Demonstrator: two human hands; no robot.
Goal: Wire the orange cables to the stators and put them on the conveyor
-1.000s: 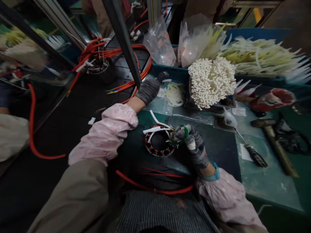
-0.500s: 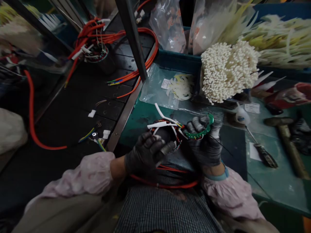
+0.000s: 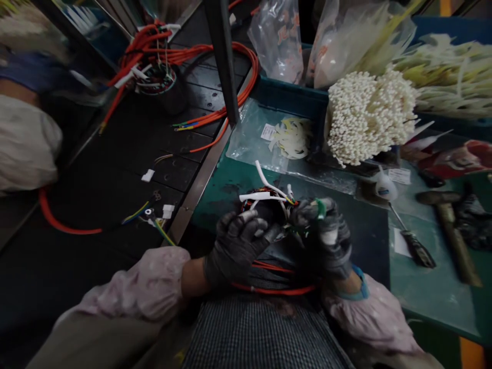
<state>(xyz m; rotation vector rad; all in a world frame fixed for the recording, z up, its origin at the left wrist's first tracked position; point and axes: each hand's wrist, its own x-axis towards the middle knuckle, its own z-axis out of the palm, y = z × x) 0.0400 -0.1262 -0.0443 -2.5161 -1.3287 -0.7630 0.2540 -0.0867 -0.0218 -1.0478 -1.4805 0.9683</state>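
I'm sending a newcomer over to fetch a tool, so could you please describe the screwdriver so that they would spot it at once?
On the green table, look to the right of the person's gloved right hand. Between that hand and the wooden-handled hammer lies the screwdriver, set apart by its thin shaft and dark handle.

The left hand (image 3: 240, 246) has moved to the wound ring (image 3: 245, 207).

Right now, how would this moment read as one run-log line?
left hand: over near side of wound ring | right hand: holding green part beside ring | nearby: screwdriver, hammer
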